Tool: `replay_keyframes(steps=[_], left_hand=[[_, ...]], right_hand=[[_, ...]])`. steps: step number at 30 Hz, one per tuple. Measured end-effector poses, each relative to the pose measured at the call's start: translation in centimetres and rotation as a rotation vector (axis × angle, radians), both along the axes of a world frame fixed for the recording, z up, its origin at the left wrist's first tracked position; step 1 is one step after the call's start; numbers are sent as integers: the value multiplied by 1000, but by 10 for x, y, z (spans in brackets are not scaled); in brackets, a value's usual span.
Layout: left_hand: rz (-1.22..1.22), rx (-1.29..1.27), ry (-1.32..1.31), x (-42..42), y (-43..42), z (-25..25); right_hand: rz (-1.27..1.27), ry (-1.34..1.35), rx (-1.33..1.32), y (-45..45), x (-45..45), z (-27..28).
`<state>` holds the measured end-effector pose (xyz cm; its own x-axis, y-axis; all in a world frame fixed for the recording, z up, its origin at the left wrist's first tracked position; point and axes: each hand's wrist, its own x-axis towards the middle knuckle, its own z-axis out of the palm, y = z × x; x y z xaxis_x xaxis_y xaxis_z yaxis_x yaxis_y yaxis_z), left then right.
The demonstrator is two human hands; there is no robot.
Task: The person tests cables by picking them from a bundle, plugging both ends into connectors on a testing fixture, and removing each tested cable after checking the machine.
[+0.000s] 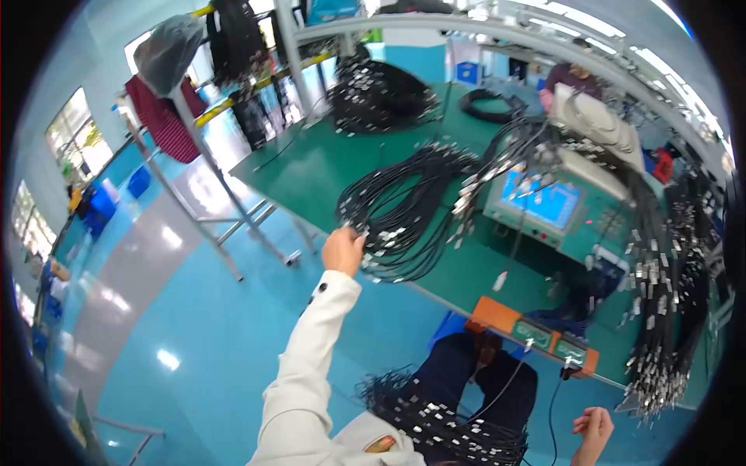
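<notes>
My left hand point(343, 251) reaches to the front edge of the green table, its fingers closed at the left end of a looped bundle of black cables point(404, 206) with silvery connectors. The fingers partly hide the cable end they grip. My right hand point(594, 435) is low at the right, off the table, fingers loosely curled and apart, with nothing seen in it. Across my lap lies another bundle of black cables point(451, 423) with pale connectors. Near the table edge sits an orange fixture point(497, 314) with green sockets and plugged cables.
A test device with a lit blue screen point(540, 200) stands on the green table point(299, 182). A cable pile point(381, 97) lies farther back, and many cables point(660, 311) hang at the right. A metal rack point(194, 140) stands left. Another person point(573, 78) sits beyond the table.
</notes>
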<state>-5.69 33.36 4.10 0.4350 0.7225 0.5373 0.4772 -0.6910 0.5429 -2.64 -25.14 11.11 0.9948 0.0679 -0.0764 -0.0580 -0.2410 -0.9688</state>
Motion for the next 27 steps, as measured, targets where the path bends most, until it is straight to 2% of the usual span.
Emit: replay_keyframes(steps=[1,3,5,8,10,11,12,14,15,17,19,20,21,23,24,26,27], left_hand=[[30,43,181,10,3,-1],[102,0,348,19,5,-2],[128,29,351,28,16,-16],[202,33,377,34,13,-2],[153,40,194,36,22,2],[45,-45,51,30,19,18],[51,-146,-104,31,21,25],[-569,-1089,-496,10,25,56],[-568,-1094,-484,0,11,75],[-716,-1351,-799,-16,-38,105],[-832,-1407,-812,-33,-81,107],[-840,-1460,-757,-42,-105,107],[-856,-1507,-711,-49,-127,106],[-814,-1701,-674,-64,-157,89],[-817,-1698,-681,-69,-164,77],[-795,-1873,-540,-78,-171,52],[-781,-1880,-546,-77,-162,41]], right_hand=[[-45,-37,3,3,-4,2],[11,21,0,6,-11,6],[-44,-14,20,9,-13,8],[-27,-20,28,14,-15,9],[-3,-11,17,24,-14,9],[15,-34,11,32,-12,10],[37,-55,3,42,-12,14],[142,48,121,74,-13,28],[221,118,194,91,-15,31],[470,287,412,126,-10,10],[631,569,608,173,2,2],[599,803,662,200,14,5],[599,920,756,223,25,1],[668,865,959,261,46,-14],[673,862,956,275,59,-26],[654,766,968,293,70,-34],[723,661,821,291,66,-26]])
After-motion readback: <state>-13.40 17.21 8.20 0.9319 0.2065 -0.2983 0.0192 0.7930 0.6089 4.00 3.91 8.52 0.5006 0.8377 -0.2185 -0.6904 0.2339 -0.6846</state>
